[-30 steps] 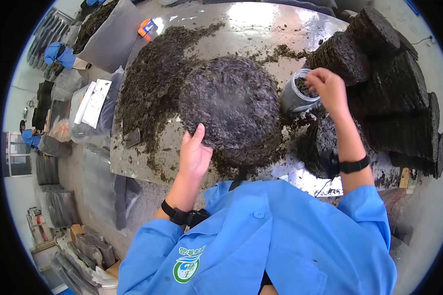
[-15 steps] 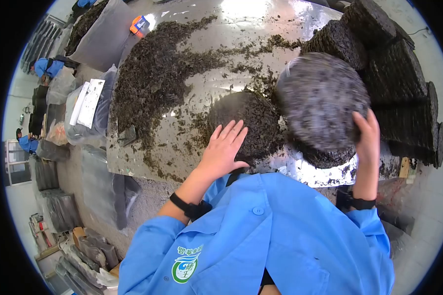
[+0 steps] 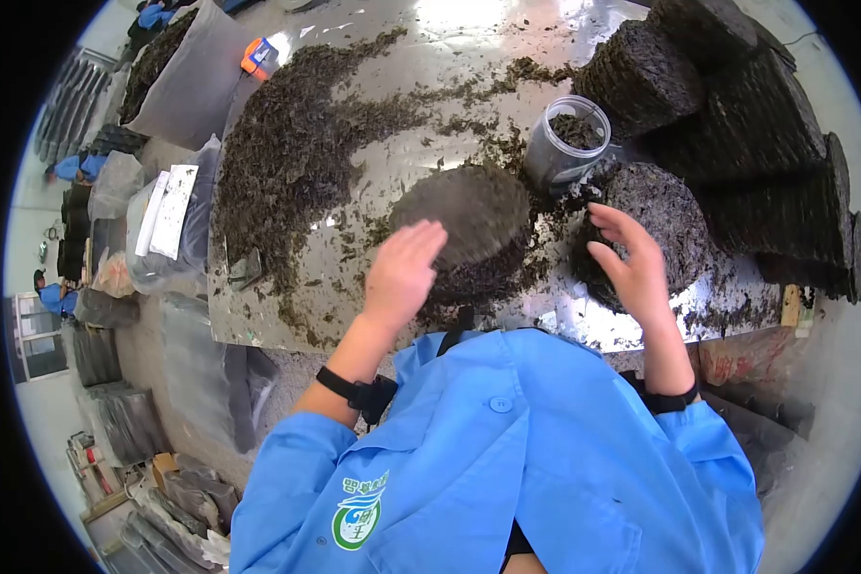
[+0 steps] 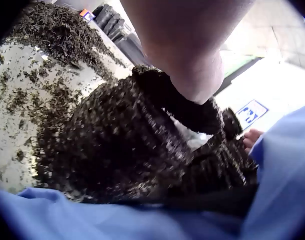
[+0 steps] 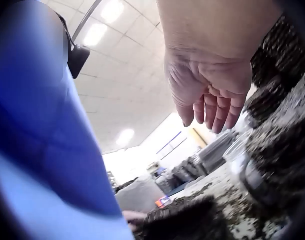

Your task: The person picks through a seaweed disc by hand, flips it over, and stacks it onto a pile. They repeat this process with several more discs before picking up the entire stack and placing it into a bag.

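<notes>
So the left hand (image 3: pixel 402 273) has its fingers together and pretty much straight, right at the near-left edge of a round, flat, dark flaky disc (image 3: pixel 464 210). Can't tell if they're actually touching it, it's kinda blurry. The disc lies on more dark flaky stuff, just beyond those fingertips. The right hand (image 3: pixel 633 268) is holding nothing: thumb and fingers apart, long fingers close together, up against the near-left side of a chunky dark stack of round discs (image 3: pixel 660 225) in the head view, contact unclear. Past the right fingertips there's a clear plastic jar (image 3: pixel 569 143) with dark flakes inside. A big spread of loose dark flakes (image 3: pixel 287 143) covers the shiny metal bench (image 3: pixel 430 72) beyond and left of the left fingers, with an orange and blue tape measure (image 3: pixel 256 59) farther out.
</notes>
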`<action>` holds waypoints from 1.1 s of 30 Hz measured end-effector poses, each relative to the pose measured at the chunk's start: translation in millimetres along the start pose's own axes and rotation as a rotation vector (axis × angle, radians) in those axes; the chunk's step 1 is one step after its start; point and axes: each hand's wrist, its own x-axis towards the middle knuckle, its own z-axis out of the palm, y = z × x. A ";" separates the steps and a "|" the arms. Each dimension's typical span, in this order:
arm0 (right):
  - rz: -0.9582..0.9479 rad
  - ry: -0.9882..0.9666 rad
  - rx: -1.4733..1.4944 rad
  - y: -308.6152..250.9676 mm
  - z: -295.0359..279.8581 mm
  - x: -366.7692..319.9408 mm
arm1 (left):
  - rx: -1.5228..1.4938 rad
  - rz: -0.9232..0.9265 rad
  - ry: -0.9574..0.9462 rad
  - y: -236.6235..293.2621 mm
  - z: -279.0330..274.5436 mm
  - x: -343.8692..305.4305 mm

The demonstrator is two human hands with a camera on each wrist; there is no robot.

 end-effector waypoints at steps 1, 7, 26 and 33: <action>0.001 -0.021 0.070 1.9 10.6 5.5 | -0.169 -0.142 0.132 5.6 -14.2 4.8; 0.220 -0.221 0.745 9.3 63.4 34.9 | -1.470 -0.680 0.607 16.3 -40.2 6.8; 0.245 0.521 -0.559 89.1 -126.7 -34.9 | 0.106 -0.048 -0.368 -11.4 35.8 -8.6; -0.042 -0.078 -0.101 -0.5 28.6 3.8 | 0.173 0.017 -0.420 -1.5 35.3 -9.4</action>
